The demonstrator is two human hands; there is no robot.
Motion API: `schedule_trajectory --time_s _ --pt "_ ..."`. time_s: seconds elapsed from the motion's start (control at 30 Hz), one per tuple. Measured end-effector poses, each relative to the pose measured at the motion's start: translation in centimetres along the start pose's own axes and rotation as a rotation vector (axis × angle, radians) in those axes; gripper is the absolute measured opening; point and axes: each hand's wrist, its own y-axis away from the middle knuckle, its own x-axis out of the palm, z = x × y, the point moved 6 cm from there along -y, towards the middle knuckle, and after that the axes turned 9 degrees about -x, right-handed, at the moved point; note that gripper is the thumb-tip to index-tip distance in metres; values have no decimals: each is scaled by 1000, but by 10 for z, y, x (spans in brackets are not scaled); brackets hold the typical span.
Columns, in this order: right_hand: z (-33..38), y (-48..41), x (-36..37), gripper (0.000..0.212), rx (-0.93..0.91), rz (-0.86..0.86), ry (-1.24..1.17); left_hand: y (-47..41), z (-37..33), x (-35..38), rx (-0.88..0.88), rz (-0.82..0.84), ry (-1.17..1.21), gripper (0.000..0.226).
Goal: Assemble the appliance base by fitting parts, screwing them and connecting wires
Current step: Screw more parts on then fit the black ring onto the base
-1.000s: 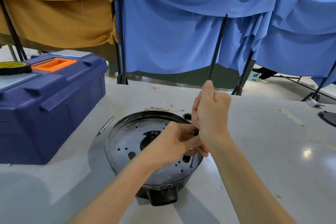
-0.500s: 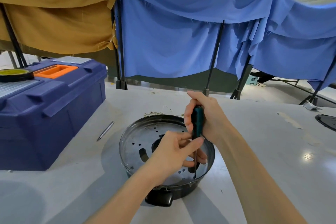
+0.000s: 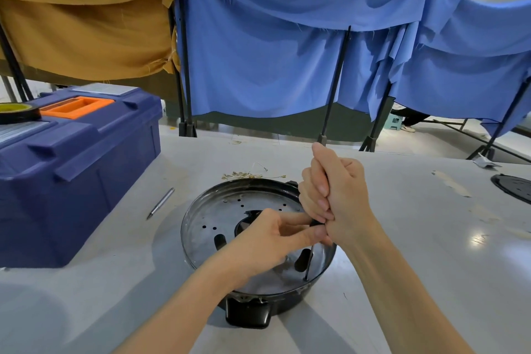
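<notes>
The round black appliance base (image 3: 218, 221) sits on the grey table, its perforated metal plate facing up and a black handle at its near rim. My right hand (image 3: 334, 195) grips a screwdriver upright, its handle hidden inside the fist. The thin shaft (image 3: 309, 263) runs down to a hole near the plate's right edge. My left hand (image 3: 267, 241) hovers over the plate, thumb and forefinger pinching the shaft just under the handle.
A large blue toolbox (image 3: 71, 161) with an orange tray and a tape roll (image 3: 17, 112) stands at the left. A metal pen-like tool (image 3: 161, 203) lies beside it. Small brass terminals (image 3: 247, 174) lie behind the base. A black round part (image 3: 514, 188) sits at the far right.
My right hand has rotated on the screwdriver, so the green handle seen half a second ago is now hidden in the fist. The left hand stays on the shaft.
</notes>
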Motion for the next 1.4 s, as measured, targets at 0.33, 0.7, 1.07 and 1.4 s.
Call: schedule_trajectory --time_s 0.33,0.7,1.07,1.4 --pt "16 28 -19 70 -338 -570 528 1 -5 -2 29 -58 -13 36" --pt "21 -11 -6 63 216 200 140 0 -3 -5 61 -72 76 27" --pt "19 6 2 77 -242 -423 523 -3 -9 5 110 -15 51 26" --pt "-3 -5 5 65 286 285 -133 -3 -7 8 50 40 53 16"
